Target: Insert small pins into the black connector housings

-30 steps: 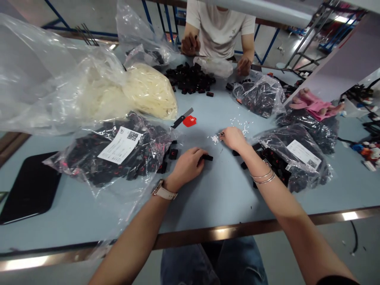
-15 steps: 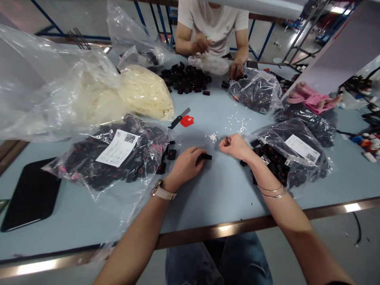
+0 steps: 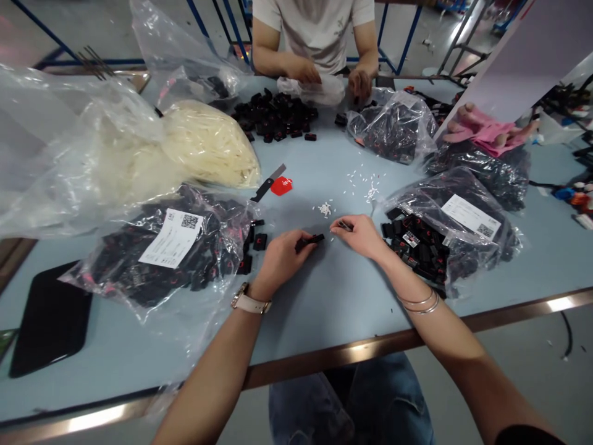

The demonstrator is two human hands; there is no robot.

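Observation:
My left hand (image 3: 283, 258) is closed, pinching a small black plastic part (image 3: 317, 238) between thumb and fingers. My right hand (image 3: 364, 235) is also closed, on a thin grey metal tool that looks like tweezers (image 3: 344, 226). The tool's tip is close to the black part, and a tiny white piece shows just below it. Small white pieces (image 3: 325, 209) lie in a little pile beyond my hands, with more scattered (image 3: 370, 193) farther right. Black parts (image 3: 419, 247) spill from an open bag beside my right wrist; others (image 3: 260, 241) lie left of my left hand.
A labelled bag of black parts (image 3: 204, 247) lies left; another (image 3: 477, 235) lies right. Beyond are a knife (image 3: 269, 183), a red piece (image 3: 281, 186), a bag of cream strips (image 3: 208, 145) and a black heap (image 3: 273, 117). Across the table, a person (image 3: 315, 37) handles a clear bag.
My right hand has come nearer to the black part in my left hand, its tool now pointing toward it. The view has shifted slightly. The person opposite has lowered a hand to the bag.

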